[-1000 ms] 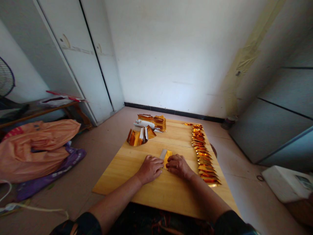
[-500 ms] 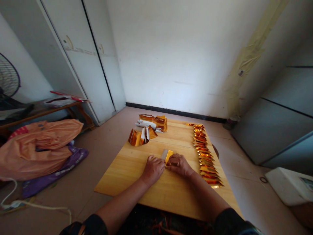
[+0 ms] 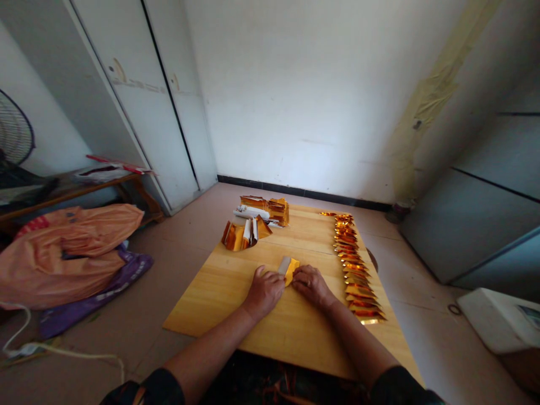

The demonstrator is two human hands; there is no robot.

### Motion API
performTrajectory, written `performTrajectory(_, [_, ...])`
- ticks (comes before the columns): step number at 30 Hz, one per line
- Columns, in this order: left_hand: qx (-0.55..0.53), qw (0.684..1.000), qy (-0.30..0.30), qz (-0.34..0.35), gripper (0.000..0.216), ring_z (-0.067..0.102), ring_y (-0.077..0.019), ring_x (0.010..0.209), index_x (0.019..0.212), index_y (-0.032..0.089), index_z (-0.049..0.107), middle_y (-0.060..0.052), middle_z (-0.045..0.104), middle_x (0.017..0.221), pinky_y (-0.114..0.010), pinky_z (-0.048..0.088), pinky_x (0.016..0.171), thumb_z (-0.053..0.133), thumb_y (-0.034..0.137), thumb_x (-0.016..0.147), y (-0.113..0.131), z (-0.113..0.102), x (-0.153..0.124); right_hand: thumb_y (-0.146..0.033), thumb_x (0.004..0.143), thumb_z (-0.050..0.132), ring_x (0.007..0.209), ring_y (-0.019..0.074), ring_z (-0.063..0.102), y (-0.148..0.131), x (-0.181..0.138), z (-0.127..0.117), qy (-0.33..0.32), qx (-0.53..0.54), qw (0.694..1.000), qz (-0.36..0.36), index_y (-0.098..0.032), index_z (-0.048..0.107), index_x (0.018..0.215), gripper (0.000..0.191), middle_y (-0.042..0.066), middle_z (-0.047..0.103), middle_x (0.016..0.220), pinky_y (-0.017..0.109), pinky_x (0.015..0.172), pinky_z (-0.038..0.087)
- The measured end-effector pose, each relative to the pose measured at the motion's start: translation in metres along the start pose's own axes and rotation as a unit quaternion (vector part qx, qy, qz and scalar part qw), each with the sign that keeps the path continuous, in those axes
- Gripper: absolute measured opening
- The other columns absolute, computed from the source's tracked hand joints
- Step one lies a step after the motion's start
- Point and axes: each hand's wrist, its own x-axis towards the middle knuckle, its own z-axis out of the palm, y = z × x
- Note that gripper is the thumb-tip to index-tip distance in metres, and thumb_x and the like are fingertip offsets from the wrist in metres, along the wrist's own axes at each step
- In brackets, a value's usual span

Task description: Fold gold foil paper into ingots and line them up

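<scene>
A small piece of gold foil paper [image 3: 291, 271], with a pale grey strip along its left side, lies between my hands on the wooden board. My left hand [image 3: 265, 288] grips the paper's lower left edge, fingers bent over it. At the right edge my right hand [image 3: 312, 284] has its fingers curled and pinched together on the paper; the fingertips are partly hidden. To the right runs a long row of folded gold foil pieces [image 3: 356, 270], overlapping one another. Curled gold sheets [image 3: 236, 235] and a stack of gold paper [image 3: 278, 211] with a white roll [image 3: 252, 213] lie at the far left.
The wooden board [image 3: 211, 298] stands close to my lap. An orange bag [image 3: 76, 242] and a purple bag [image 3: 101, 292] lie on the floor at left, near a pale cable [image 3: 80, 353]. A white box [image 3: 498, 320] stands on the right.
My right hand has shifted slightly right, and more of the gold paper's right part shows. My left hand stays almost in place.
</scene>
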Motion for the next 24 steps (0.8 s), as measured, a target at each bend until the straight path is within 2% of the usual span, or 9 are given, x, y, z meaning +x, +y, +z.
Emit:
performTrajectory(7, [0.0,1.0,0.005,0.006,0.017,0.06,-0.0162,0.1,0.084,0.023,0.064,0.001,0.07,0.102,-0.047,0.024,0.102,0.05,0.016,0.088,0.0,0.0,-0.002,-0.02,0.085,0.057,0.091,0.0164,0.051,-0.021,0.001,-0.007,-0.045,-0.046,0.997,0.036,-0.022,0.063,0.085,0.006,0.002,0.063,0.094,0.03,0.082,0.033])
performTrajectory(15, [-0.002,0.999,-0.02,0.026,0.018,0.059,-0.017,0.098,0.087,0.024,0.065,-0.001,0.069,0.104,-0.049,0.023,0.103,0.049,0.015,0.086,-0.003,-0.006,-0.001,-0.017,0.083,0.057,0.087,0.0154,0.051,-0.017,0.006,0.0,-0.033,-0.033,0.997,0.069,-0.02,0.062,0.079,0.007,0.001,0.063,0.089,0.027,0.079,0.031])
performTrajectory(20, [-0.02,0.998,-0.046,0.049,0.023,0.058,-0.017,0.103,0.094,0.026,0.065,-0.001,0.067,0.109,-0.049,0.023,0.103,0.048,0.012,0.086,-0.008,-0.013,-0.003,-0.016,0.082,0.057,0.084,0.0153,0.052,-0.025,0.014,-0.001,-0.037,-0.053,0.99,0.125,-0.018,0.061,0.075,0.008,0.002,0.063,0.084,0.026,0.074,0.031])
performTrajectory(24, [-0.032,0.997,-0.049,0.055,0.026,0.059,-0.0154,0.099,0.098,0.025,0.064,-0.001,0.068,0.104,-0.047,0.022,0.105,0.045,0.011,0.087,-0.008,-0.016,-0.003,-0.015,0.081,0.056,0.082,0.0152,0.052,-0.032,0.017,-0.003,-0.043,-0.073,0.985,0.151,-0.018,0.06,0.074,0.009,0.002,0.063,0.083,0.025,0.071,0.03])
